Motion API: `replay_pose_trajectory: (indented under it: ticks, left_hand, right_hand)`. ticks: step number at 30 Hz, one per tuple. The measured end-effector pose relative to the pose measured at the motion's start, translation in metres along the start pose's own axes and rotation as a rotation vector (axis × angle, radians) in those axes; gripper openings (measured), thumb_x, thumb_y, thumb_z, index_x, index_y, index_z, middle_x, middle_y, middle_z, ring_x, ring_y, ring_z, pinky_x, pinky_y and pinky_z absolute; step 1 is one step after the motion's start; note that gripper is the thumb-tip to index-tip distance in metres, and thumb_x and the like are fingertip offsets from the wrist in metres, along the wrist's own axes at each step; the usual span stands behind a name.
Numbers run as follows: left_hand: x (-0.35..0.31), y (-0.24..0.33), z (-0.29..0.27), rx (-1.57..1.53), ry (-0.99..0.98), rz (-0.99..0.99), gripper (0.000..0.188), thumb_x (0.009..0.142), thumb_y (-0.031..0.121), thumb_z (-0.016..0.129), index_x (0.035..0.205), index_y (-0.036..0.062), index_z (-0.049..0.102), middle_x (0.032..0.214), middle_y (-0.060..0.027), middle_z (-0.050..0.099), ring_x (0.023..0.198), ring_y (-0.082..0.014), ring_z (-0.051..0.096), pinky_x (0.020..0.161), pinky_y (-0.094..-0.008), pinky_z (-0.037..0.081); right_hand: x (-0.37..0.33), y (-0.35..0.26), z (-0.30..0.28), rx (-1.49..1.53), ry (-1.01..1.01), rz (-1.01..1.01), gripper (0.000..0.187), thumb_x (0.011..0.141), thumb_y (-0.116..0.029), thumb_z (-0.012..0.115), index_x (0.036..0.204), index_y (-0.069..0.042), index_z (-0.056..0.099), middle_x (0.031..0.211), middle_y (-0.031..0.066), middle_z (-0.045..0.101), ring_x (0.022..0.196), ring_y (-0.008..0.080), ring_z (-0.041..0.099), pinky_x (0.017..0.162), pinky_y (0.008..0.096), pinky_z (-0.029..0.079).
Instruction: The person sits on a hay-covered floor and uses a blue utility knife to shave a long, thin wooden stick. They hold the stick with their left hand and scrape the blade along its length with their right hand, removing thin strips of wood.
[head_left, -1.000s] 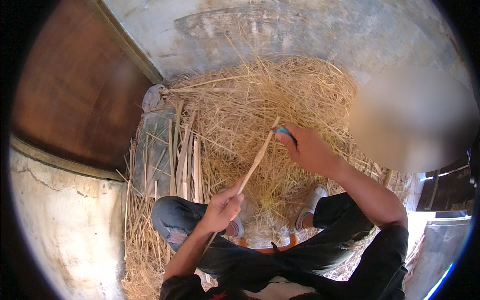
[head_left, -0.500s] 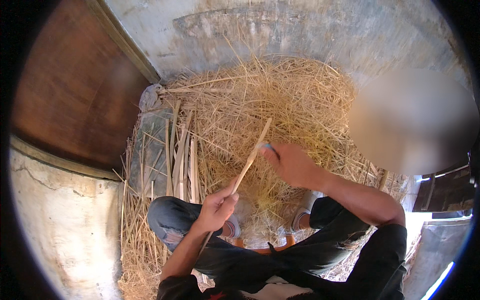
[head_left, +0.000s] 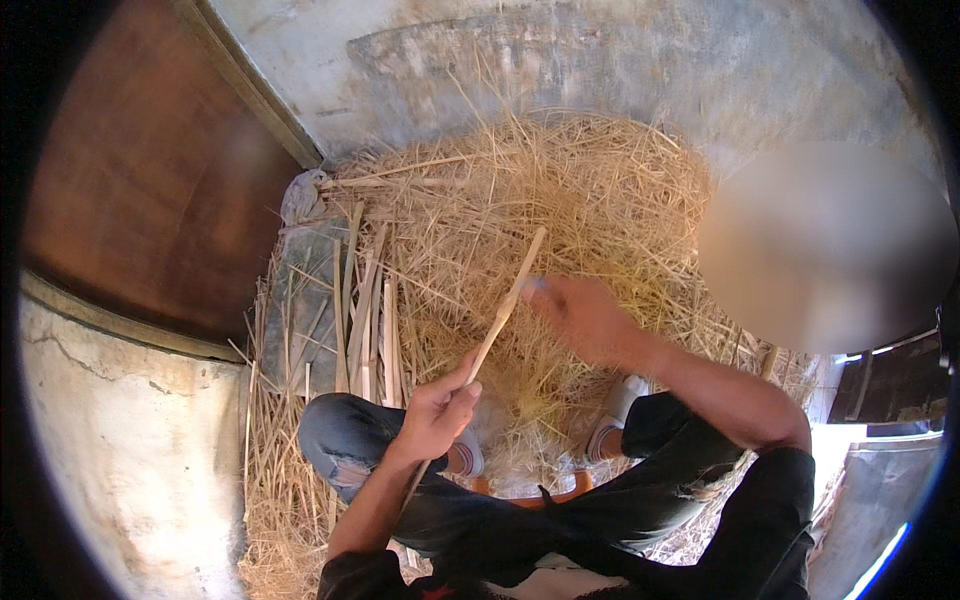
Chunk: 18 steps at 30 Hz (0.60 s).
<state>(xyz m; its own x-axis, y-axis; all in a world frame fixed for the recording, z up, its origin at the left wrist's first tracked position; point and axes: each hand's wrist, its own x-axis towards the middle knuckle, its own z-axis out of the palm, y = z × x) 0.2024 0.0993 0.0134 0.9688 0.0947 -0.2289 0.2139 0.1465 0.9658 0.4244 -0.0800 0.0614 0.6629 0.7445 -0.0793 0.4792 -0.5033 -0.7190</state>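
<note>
A long pale bamboo strip [head_left: 500, 318], with a thicker node midway, slants up and away from my left hand [head_left: 435, 415]. The fingers and thumb of that hand are wrapped round its lower part, and its tail runs back under my wrist. My right hand [head_left: 592, 322] is closed beside the strip's upper half, smeared by motion. A small knife-like tool [head_left: 533, 285], bluish-grey at its visible end, pokes out of the fingers against or very near the strip; most of it is hidden in the fist.
Loose straw-like shavings [head_left: 560, 190] heap up before me against a stained wall [head_left: 620, 60]. Several split bamboo strips [head_left: 365, 320] lie by a grey slab [head_left: 300, 300] at left. A brown wooden panel [head_left: 170, 180] stands far left. My knees flank the work.
My right hand has shifted slightly right and toward the strip's far end, and is more blurred. My left hand keeps its hold, with the strip almost unmoved.
</note>
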Motion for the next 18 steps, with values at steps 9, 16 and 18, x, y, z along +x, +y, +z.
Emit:
replay_pose_trajectory:
  ticks: [9, 16, 18]
  left_hand:
    - [0.0, -0.001, -0.001, 0.04, 0.006, 0.021, 0.055, 0.105, 0.011, 0.054, 0.156, 0.001, 0.035, 0.07, 0.008, 0.043, 0.057, -0.001, 0.037, 0.051, -0.0206, 0.032]
    - [0.0, 0.001, -0.001, 0.06, 0.019, 0.04, 0.055, 0.105, 0.01, 0.054, 0.155, 0.0009, 0.035, 0.071, 0.0081, 0.043, 0.06, -0.0005, 0.038, 0.052, -0.02, 0.032]
    - [0.0, -0.001, -0.002, 0.029, 0.017, 0.029, 0.055, 0.104, 0.01, 0.054, 0.155, 0.0008, 0.035, 0.072, 0.008, 0.044, 0.06, -0.0005, 0.039, 0.052, -0.0201, 0.032]
  right_hand:
    - [-0.013, -0.005, 0.016, 0.004, -0.066, -0.06, 0.053, 0.106, -0.046, 0.042, 0.096, 0.002, 0.063, 0.072, 0.0271, 0.061, 0.069, 0.0441, 0.063, 0.067, 0.0527, 0.05]
    - [-0.011, -0.014, 0.02, 0.063, -0.053, -0.044, 0.051, 0.105, -0.047, 0.046, 0.099, 0.0, 0.064, 0.074, 0.0269, 0.06, 0.068, 0.0441, 0.061, 0.069, 0.0522, 0.049]
    - [-0.014, -0.013, 0.031, 0.013, -0.071, -0.034, 0.048, 0.105, -0.046, 0.048, 0.1, 0.0, 0.064, 0.075, 0.027, 0.061, 0.07, 0.0444, 0.062, 0.07, 0.052, 0.05]
